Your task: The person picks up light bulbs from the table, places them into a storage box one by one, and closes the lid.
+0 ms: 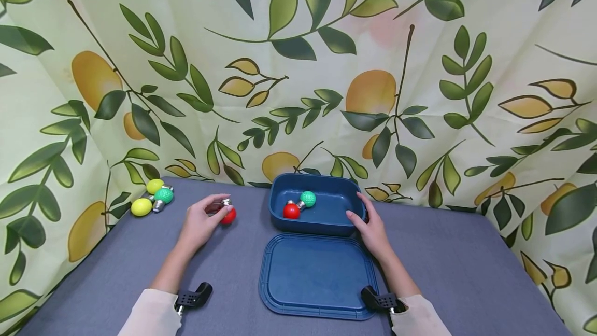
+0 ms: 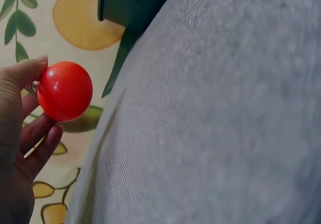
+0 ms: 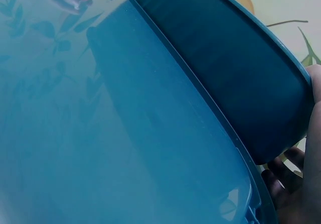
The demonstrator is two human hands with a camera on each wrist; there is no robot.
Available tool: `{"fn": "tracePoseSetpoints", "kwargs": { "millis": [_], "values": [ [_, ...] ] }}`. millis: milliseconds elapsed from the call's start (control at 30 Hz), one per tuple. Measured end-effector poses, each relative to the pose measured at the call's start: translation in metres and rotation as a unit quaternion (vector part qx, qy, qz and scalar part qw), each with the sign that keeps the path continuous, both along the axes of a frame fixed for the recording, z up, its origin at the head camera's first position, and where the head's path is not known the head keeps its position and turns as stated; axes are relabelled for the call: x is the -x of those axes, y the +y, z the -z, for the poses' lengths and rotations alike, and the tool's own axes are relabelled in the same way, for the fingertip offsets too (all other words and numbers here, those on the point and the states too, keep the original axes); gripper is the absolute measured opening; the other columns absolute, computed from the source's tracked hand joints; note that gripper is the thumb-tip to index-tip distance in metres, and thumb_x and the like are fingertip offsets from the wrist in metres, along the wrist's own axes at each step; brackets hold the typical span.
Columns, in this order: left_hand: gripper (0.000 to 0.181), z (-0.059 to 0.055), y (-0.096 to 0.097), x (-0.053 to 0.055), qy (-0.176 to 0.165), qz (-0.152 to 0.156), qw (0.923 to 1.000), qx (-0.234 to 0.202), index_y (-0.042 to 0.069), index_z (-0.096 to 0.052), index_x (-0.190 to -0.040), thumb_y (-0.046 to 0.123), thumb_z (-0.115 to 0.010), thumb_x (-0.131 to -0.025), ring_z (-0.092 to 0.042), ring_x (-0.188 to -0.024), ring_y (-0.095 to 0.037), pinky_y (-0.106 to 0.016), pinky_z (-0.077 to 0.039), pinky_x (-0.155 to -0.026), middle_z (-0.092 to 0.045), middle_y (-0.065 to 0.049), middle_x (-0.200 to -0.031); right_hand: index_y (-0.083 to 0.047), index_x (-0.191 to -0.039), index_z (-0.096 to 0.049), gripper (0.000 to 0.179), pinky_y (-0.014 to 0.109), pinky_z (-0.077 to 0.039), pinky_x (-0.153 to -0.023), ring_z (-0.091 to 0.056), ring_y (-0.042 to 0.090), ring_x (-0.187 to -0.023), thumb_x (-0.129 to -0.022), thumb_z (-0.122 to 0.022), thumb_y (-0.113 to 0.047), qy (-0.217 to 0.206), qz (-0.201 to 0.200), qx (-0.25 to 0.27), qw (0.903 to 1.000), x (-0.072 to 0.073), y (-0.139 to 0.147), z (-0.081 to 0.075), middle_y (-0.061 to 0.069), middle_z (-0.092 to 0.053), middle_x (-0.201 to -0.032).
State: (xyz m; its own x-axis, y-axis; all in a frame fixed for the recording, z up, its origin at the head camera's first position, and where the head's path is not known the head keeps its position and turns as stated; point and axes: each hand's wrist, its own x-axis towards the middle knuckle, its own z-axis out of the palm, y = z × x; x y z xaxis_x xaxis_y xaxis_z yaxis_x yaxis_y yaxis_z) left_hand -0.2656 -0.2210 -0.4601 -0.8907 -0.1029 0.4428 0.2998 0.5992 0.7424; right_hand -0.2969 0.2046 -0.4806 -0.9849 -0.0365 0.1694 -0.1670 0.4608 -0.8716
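In my left hand [image 1: 203, 221] a red light bulb [image 1: 228, 215] is pinched by its silver screw base, left of the blue box. The left wrist view shows the smooth round red bulb [image 2: 65, 91] between thumb and fingers. My right hand [image 1: 373, 226] grips the right end of the blue box [image 1: 336, 228], the thumb over the rim. In the right wrist view, fingers [image 3: 283, 181] curl below the box corner. Inside the box lie another red bulb [image 1: 291, 210] and a green textured bulb [image 1: 308, 199], bases close together.
A blue lid [image 1: 319, 276] lies flat in front of the box. At the far left of the grey table [image 1: 224, 294] sit yellow bulbs [image 1: 141, 207] and green bulbs [image 1: 164, 195], grouped together. A leaf-patterned cloth [image 1: 298, 82] stands behind the table.
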Motion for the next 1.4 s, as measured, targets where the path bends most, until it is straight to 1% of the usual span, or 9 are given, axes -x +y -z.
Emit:
{"fn": "tracePoseSetpoints", "kwargs": {
  "millis": [133,333,567,767,867,1067,1200,1300,1400],
  "values": [
    [0.032,-0.005,0.009,-0.001,0.003,0.005,1.0,0.001,0.007,-0.072,-0.12,0.016,-0.077,-0.09,-0.074,-0.099,-0.026,-0.038,-0.059,-0.088,-0.077,-0.012,-0.11,-0.023,-0.159,-0.03,0.068,0.061,-0.033,-0.117,-0.038,0.039,-0.147,-0.101,-0.06,-0.04,0.0,0.0,0.001,1.0,-0.001,0.002,-0.001,0.016,-0.028,-0.166],
    [0.031,-0.017,0.024,0.002,0.01,0.017,0.9996,-0.02,0.011,-0.072,-0.121,0.018,-0.077,-0.091,-0.074,-0.1,-0.023,-0.022,-0.058,-0.087,-0.076,-0.01,-0.11,-0.023,-0.159,-0.03,0.067,0.061,-0.033,-0.116,-0.038,0.04,-0.146,-0.101,-0.059,-0.04,0.003,0.005,0.002,1.0,-0.003,0.007,-0.002,0.017,-0.029,-0.165],
    [0.034,-0.031,0.048,0.004,0.011,0.042,0.9983,-0.039,0.01,-0.071,-0.123,0.017,-0.077,-0.091,-0.073,-0.1,-0.025,-0.031,-0.059,-0.089,-0.076,-0.011,-0.111,-0.024,-0.158,-0.031,0.065,0.061,-0.032,-0.117,-0.038,0.039,-0.146,-0.101,-0.06,-0.037,0.0,0.013,0.003,0.9999,-0.005,0.01,0.002,0.017,-0.031,-0.164],
    [0.032,-0.038,0.067,0.008,0.022,0.06,0.9959,-0.063,0.009,-0.072,-0.121,0.015,-0.077,-0.09,-0.073,-0.099,-0.025,-0.015,-0.055,-0.085,-0.076,-0.014,-0.11,-0.024,-0.158,-0.031,0.066,0.062,-0.031,-0.118,-0.036,0.039,-0.148,-0.101,-0.06,-0.039,-0.003,0.011,0.009,0.9999,-0.007,0.008,0.005,0.016,-0.029,-0.165],
    [0.032,-0.042,0.078,0.013,0.022,0.071,0.9946,-0.072,0.007,-0.072,-0.12,0.015,-0.077,-0.09,-0.074,-0.098,-0.025,-0.02,-0.057,-0.087,-0.076,-0.013,-0.109,-0.023,-0.158,-0.032,0.066,0.062,-0.031,-0.118,-0.037,0.039,-0.147,-0.101,-0.061,-0.038,-0.003,0.012,0.011,0.9999,-0.008,0.008,0.004,0.017,-0.03,-0.165],
    [0.034,-0.048,0.099,0.029,0.017,0.082,0.9934,-0.078,0.002,-0.07,-0.121,0.013,-0.077,-0.09,-0.073,-0.1,-0.028,-0.043,-0.059,-0.093,-0.075,-0.016,-0.111,-0.023,-0.158,-0.032,0.065,0.062,-0.031,-0.118,-0.037,0.039,-0.148,-0.101,-0.061,-0.036,-0.001,0.012,0.012,0.9999,-0.008,0.007,0.003,0.016,-0.03,-0.165],
    [0.034,-0.05,0.108,0.04,0.012,0.072,0.9935,-0.087,-0.001,-0.068,-0.121,0.012,-0.077,-0.09,-0.072,-0.1,-0.03,-0.044,-0.059,-0.093,-0.074,-0.019,-0.11,-0.023,-0.158,-0.032,0.066,0.061,-0.032,-0.117,-0.038,0.038,-0.147,-0.101,-0.061,-0.037,0.003,0.008,0.01,0.9999,-0.004,0.004,0.003,0.016,-0.031,-0.164],
    [0.034,-0.05,0.112,0.048,0.005,0.065,0.9952,-0.073,0.0,-0.068,-0.12,0.012,-0.076,-0.09,-0.071,-0.101,-0.031,-0.045,-0.059,-0.093,-0.074,-0.019,-0.11,-0.023,-0.158,-0.032,0.066,0.061,-0.032,-0.117,-0.038,0.038,-0.147,-0.1,-0.061,-0.038,0.005,0.004,0.008,0.9999,-0.001,0.001,0.002,0.016,-0.032,-0.164],
    [0.035,-0.051,0.115,0.054,-0.003,0.073,0.9959,-0.053,0.0,-0.067,-0.123,0.012,-0.075,-0.091,-0.07,-0.104,-0.031,-0.045,-0.058,-0.095,-0.073,-0.018,-0.113,-0.024,-0.158,-0.032,0.067,0.062,-0.031,-0.118,-0.038,0.038,-0.147,-0.1,-0.062,-0.038,0.007,0.007,0.009,0.9999,0.0,-0.001,0.001,0.015,-0.032,-0.164]
  ]
}}
